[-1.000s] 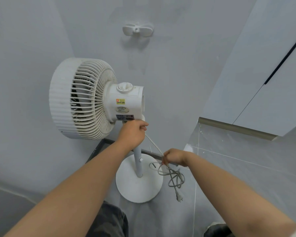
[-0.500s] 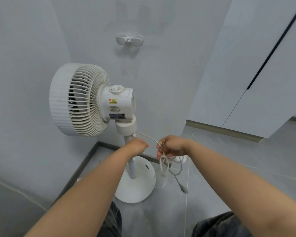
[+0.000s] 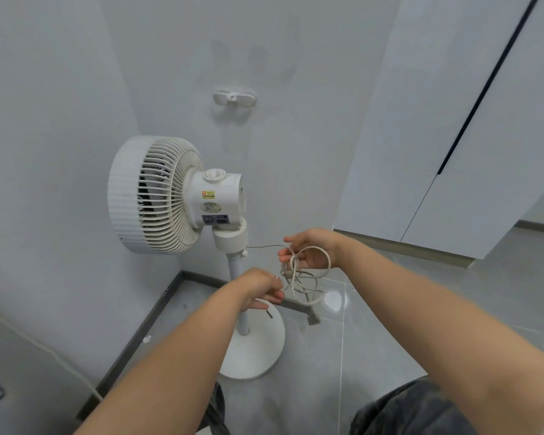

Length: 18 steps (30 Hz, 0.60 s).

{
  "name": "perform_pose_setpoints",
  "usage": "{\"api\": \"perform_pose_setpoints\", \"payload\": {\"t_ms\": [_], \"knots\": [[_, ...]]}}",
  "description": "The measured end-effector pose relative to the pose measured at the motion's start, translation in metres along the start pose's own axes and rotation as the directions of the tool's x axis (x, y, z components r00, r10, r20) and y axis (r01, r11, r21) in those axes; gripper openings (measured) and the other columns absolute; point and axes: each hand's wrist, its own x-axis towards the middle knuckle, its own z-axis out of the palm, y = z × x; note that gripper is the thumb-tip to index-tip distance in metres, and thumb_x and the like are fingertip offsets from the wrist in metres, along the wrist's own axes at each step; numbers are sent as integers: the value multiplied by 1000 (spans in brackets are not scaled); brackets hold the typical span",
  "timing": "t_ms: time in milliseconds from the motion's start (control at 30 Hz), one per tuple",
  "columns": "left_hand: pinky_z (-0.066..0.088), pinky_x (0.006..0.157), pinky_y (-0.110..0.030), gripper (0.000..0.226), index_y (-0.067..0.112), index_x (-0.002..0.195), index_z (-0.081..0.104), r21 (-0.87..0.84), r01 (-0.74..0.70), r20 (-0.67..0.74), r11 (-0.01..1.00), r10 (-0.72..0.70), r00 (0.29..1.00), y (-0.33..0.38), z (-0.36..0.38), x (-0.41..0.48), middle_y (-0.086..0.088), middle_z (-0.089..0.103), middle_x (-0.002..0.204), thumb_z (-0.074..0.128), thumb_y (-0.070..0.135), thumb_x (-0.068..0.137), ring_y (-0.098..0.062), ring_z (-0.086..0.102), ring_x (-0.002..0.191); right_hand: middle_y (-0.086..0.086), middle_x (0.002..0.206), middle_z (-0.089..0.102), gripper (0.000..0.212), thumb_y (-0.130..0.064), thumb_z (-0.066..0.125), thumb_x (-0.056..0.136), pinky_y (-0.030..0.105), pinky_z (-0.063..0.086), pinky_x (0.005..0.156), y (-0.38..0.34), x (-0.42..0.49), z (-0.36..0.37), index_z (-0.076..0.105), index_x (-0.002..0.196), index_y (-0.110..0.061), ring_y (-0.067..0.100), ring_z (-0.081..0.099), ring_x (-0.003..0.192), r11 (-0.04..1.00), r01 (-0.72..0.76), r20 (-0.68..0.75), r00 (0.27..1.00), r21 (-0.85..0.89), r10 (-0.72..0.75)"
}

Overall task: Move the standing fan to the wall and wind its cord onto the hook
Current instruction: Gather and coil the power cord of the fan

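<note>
From the head camera, the standing fan (image 3: pixel 215 199) is upright in the corner. Its round base (image 3: pixel 258 350) sits on the tiled floor (image 3: pixel 374 340) close to the skirting, and its grille faces left, so I judge the move to the wall (image 3: pixel 280 136) to be done. The cord (image 3: pixel 305 277) leaves the neck of the fan as a thin line and runs to the right hand (image 3: pixel 311 249). That hand is raised beside the pole, its fingers curled through several loose loops. One loop arches over the hand and the rest hang below it in an untidy bunch. The left hand (image 3: pixel 259 287) is lower, in front of the pole, with its fingertips drawn together. It appears to pinch a strand at the edge of the bunch, though the contact itself is small and hard to make out. The plug (image 3: pixel 313 320) dangles beneath the loops, just above the floor. The white hook (image 3: pixel 234 98) is fixed to the wall well above the fan head and carries nothing. The winding therefore looks only half prepared: the slack is gathered in the hands, and what is left is to lift it and lay the turns over the hook. A pale cabinet (image 3: pixel 453 120) fills the right side.
</note>
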Motion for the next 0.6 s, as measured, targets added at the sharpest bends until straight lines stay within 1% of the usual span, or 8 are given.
{"api": "perform_pose_setpoints", "payload": {"t_ms": [100, 200, 267, 333, 367, 433, 500, 600], "knots": [[46, 66, -24, 10, 15, 85, 54, -60, -16, -73, 998, 12, 997, 1, 1, -4, -2, 59, 73, 52, 18, 94, -11, 60, 71, 16, 89, 61, 19, -9, 44, 97, 30, 59, 59, -3, -6, -2, 44, 116, -5, 22, 62, 76, 998, -16, -1, 1000, 56, 16], [44, 62, -22, 17, 14, 78, 54, -114, -58, -175, 992, 37, 984, 6, 1, -5, -3, 55, 70, 50, 14, 94, -10, 54, 64, 14, 91, 64, 23, -15, 50, 95, 32, 60, 65, -4, -11, -6, 48, 115, -4, 21, 68, 73, 999, -27, 38, 999, 29, 26], [43, 63, -23, 11, 9, 88, 62, -119, -79, -235, 990, 49, 971, 9, -1, -4, -5, 59, 82, 52, 12, 93, -13, 57, 76, 15, 93, 65, 23, -14, 53, 93, 35, 60, 69, -5, -17, -9, 50, 114, -6, 23, 69, 78, 999, -8, 41, 999, 48, 6], [43, 71, -26, 22, 1, 109, 62, -148, -118, -270, 982, 74, 960, 13, -1, -3, -9, 59, 104, 55, 10, 90, -19, 53, 97, 17, 97, 65, 21, -13, 53, 92, 37, 59, 72, -5, -22, -13, 51, 112, -8, 26, 67, 85, 996, 21, 31, 999, 87, -24], [42, 76, -28, 26, 0, 113, 61, -193, -130, -267, 972, 75, 961, 14, 0, -3, -9, 57, 112, 54, 9, 89, -19, 51, 103, 18, 100, 64, 20, -13, 53, 92, 36, 59, 70, -4, -25, -14, 51, 111, -8, 27, 66, 87, 995, 36, 29, 999, 94, -39], [39, 88, -31, 18, 6, 102, 63, -315, -133, -226, 940, 62, 972, 14, 4, -3, -7, 56, 118, 49, 6, 90, -17, 49, 113, 18, 106, 62, 18, -14, 54, 92, 33, 59, 68, -1, -31, -17, 53, 110, -9, 26, 64, 90, 996, 66, 28, 997, 65, -68], [36, 97, -33, 20, 15, 85, 59, -431, -123, -169, 894, 53, 984, 14, 11, -4, -3, 61, 104, 43, 6, 92, -15, 53, 110, 15, 106, 61, 17, -14, 56, 92, 30, 58, 70, 1, -34, -20, 55, 108, -10, 23, 64, 89, 997, 80, 26, 996, 11, -80], [39, 95, -35, 25, 17, 79, 55, -545, -153, -148, 824, 85, 985, 16, 19, -8, 0, 62, 85, 38, 6, 94, -19, 61, 92, 9, 95, 66, 13, -6, 56, 91, 26, 56, 71, 1, -44, -26, 60, 103, -10, 18, 67, 79, 989, 111, 25, 994, -94, -109]]}}
